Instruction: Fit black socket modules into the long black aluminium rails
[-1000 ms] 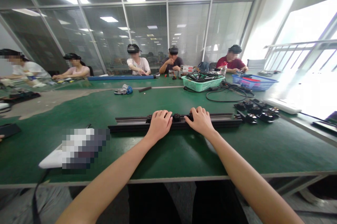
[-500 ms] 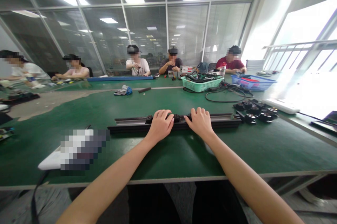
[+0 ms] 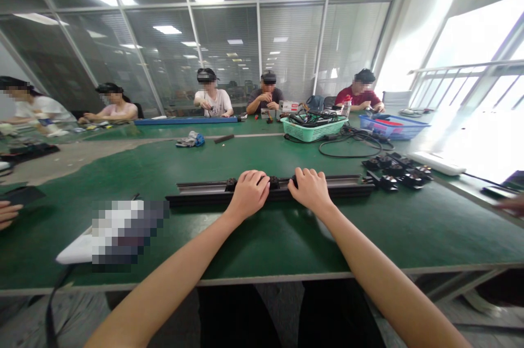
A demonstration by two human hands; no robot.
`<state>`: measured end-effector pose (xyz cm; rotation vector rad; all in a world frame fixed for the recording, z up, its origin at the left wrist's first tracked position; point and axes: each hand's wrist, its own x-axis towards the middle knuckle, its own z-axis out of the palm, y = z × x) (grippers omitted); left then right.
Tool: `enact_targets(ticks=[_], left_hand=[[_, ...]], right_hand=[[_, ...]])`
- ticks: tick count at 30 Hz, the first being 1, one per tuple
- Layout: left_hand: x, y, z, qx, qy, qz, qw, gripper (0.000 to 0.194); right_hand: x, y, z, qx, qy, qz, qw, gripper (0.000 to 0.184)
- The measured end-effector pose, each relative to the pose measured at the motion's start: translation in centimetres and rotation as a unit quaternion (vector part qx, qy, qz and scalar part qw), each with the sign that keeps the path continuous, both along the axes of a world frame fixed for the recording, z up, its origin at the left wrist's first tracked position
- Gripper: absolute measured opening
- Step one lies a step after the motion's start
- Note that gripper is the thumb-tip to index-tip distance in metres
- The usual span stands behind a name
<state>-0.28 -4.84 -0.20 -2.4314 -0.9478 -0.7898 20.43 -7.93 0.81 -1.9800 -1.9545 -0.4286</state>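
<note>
A long black metal rail [image 3: 339,190] with a grey inner channel lies crosswise on the green table. Small black parts [image 3: 273,182] sit in the channel near its middle. My left hand [image 3: 248,192] is curled over the rail just left of centre, gripping one of these black parts, mostly hidden under the fingers. On the other side of the gap, my right hand [image 3: 310,191] has its fingers bent round another black part, of which only a dark edge shows by the thumb.
Black pieces [image 3: 397,173] are heaped right of the rail. Farther back are a green basket [image 3: 315,132] of cables, a blue basket [image 3: 409,130] and gloves [image 3: 191,139]. A white device [image 3: 77,247] lies left. Co-workers sit opposite; other people's hands [image 3: 8,214] show at both edges.
My hands stay almost in place on the rail, the right thumb drawn slightly closer to its fingers. Another person's hand has come in at the right edge, and one shows again at the left.
</note>
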Motion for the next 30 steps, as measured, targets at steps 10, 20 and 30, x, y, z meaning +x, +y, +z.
enact_targets(ticks=[10,20,30], left_hand=[[0.0,0.0,0.0,0.004,0.005,0.0,1.0,0.033],[0.0,-0.1,0.0,-0.004,0.001,0.006,1.0,0.033],[-0.1,0.0,0.0,-0.005,0.0,0.003,1.0,0.032]], right_hand=[[0.3,0.1,0.1,-0.007,0.027,0.006,1.0,0.025],[1.3,0.5,0.4,-0.02,0.037,0.03,0.999,0.023],[1.7,0.6,0.5,-0.024,0.045,0.022,0.998,0.023]])
